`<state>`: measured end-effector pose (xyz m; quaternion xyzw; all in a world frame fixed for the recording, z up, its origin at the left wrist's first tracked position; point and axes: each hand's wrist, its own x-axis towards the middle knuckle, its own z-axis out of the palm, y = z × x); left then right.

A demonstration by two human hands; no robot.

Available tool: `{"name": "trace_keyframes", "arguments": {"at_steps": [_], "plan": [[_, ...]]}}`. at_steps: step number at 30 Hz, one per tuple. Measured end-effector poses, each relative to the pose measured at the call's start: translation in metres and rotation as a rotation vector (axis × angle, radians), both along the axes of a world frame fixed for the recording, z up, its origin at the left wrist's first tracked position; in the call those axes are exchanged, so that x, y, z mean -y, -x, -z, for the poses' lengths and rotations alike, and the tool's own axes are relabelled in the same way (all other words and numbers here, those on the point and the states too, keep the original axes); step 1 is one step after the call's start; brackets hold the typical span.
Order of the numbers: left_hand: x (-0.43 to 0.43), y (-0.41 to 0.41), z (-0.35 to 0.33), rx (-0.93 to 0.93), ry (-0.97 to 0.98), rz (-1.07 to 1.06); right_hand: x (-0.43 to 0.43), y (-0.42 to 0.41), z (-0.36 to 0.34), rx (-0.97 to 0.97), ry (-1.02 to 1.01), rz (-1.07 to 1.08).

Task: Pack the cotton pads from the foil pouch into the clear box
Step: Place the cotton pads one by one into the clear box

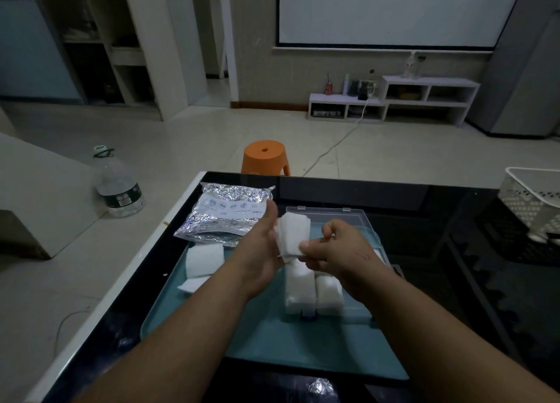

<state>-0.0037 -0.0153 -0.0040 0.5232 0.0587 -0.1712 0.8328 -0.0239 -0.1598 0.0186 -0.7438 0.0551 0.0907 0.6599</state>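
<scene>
While both hands hold a stack of white cotton pads in the air, the box sits open right below them on the tray.

Left hand: palm turned right, against the stack's left edge; thumb straight, pointing far. Fingers are hidden behind the pads, so this grip reads as cupping the stack. Right hand: grip pinching the stack's near right corner between thumb and curled fingers.

Box: clear plastic, on the right half of the teal tray, with a small dark latch at its near wall. Lid is swung open to the far side. Two rows of packed pads lie side by side in the near part, touching each other. The box's far part is covered by the hands; contents there cannot be told.

Pouch: crinkled silver foil with a white printed label, lying flat at the tray's far left corner, partly on the bench, just left of the left thumb. Its mouth faces near.

Loose pads: a small pile on the tray's left side, near the pouch mouth, with one flat pad just nearer.

Bench: black glossy top, white left edge. A white basket stands at far right. On the floor beyond are an orange stool and, to the left, a clear bottle.
</scene>
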Motion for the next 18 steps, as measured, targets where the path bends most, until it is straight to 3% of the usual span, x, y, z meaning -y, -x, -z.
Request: {"name": "trace_keyframes", "arguments": {"at_steps": [7,12,18], "plan": [[-0.001,-0.001,0.006,-0.008,0.211,-0.047,-0.004,-0.002,0.002,0.035,-0.004,0.013],[-0.001,0.003,0.008,0.009,0.219,-0.012,-0.003,-0.002,0.005,0.044,0.001,-0.015],[0.006,-0.001,0.009,-0.027,0.131,-0.099,-0.005,-0.001,0.009,0.221,0.429,0.028]]}}
